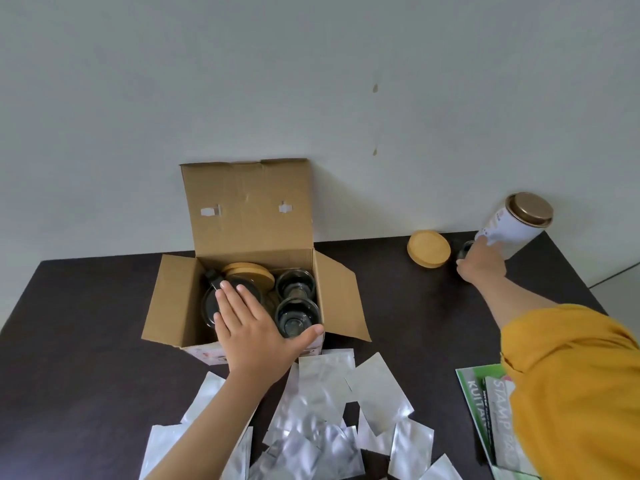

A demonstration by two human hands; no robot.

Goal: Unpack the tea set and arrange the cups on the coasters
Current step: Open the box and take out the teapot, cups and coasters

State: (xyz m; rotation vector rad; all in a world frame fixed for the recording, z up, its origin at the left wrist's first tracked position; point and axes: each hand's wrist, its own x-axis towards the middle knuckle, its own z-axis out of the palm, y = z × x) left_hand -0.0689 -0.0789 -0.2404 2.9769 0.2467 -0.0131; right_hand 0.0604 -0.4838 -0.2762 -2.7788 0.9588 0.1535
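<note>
**Glass cup set down beside a wooden coaster while the box is steadied**

An open cardboard box [239, 289] is placed on a dark table [86, 323] against a pale wall. The left hand [249, 327] is laid flat over the box's near edge, fingers straight and spread, thumb stretched along the rim; nothing is gripped. Under its fingertips a glass teapot [214, 299] with a black handle is seen, and behind that a stack of wooden coasters [249, 271]. Two glass cups [296, 303] are seated in the box's right half, one behind the other.

Well to the right, a single wooden coaster [428, 249] is lying on the table. Just beside it, a small glass cup [465, 251] is gripped by the right hand [479, 263], fingers curled around it; whether it touches the table cannot be told. A white tin [516, 226] with a bronze lid is standing behind it.

Silver foil sachets [311, 417] are scattered across the near table, and a green-and-white booklet [485, 410] is partly covered by a yellow sleeve [571, 393].
</note>
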